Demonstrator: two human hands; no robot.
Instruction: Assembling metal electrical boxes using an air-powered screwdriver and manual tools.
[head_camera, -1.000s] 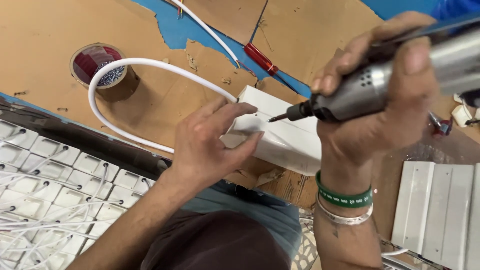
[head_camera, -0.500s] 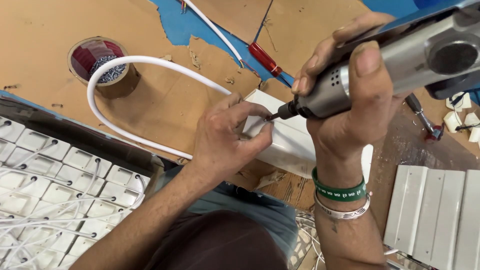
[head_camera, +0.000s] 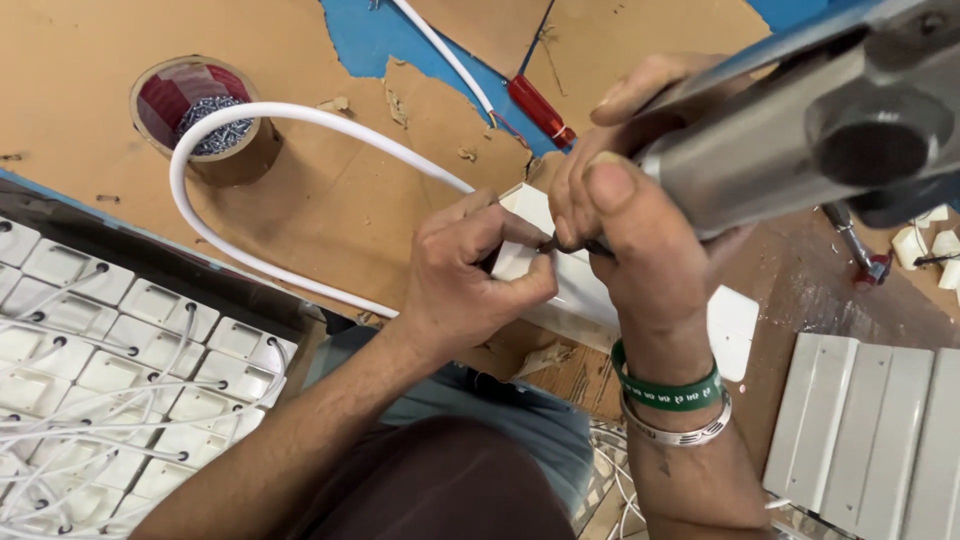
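Right hand (head_camera: 625, 215): closed around the barrel of a grey metal power screwdriver (head_camera: 800, 130), which slants up toward 2 o'clock; its tip is hidden behind the thumb. Green band and silver bangle on the wrist.

Left hand (head_camera: 470, 275): fingers curled and pinched on the near corner of a white rectangular plastic box (head_camera: 570, 290), pressing it to the worktop (head_camera: 80, 70). The box lies at the centre of the view, under both hands, its long side running toward 4 o'clock.

White round cable (head_camera: 290, 115): loops from the box out toward 10 o'clock and back along the worktop edge.

Brown tape roll holding small screws (head_camera: 200, 115): at 10 o'clock, just inside the cable loop.

Red-handled screwdriver (head_camera: 538, 110): at 12 o'clock, lying on the brown board beyond the hands.

White ribbed plastic panel (head_camera: 870, 430): at 4 o'clock.

White moulded tray of square cells with thin white wires (head_camera: 110, 370): at 8 o'clock.
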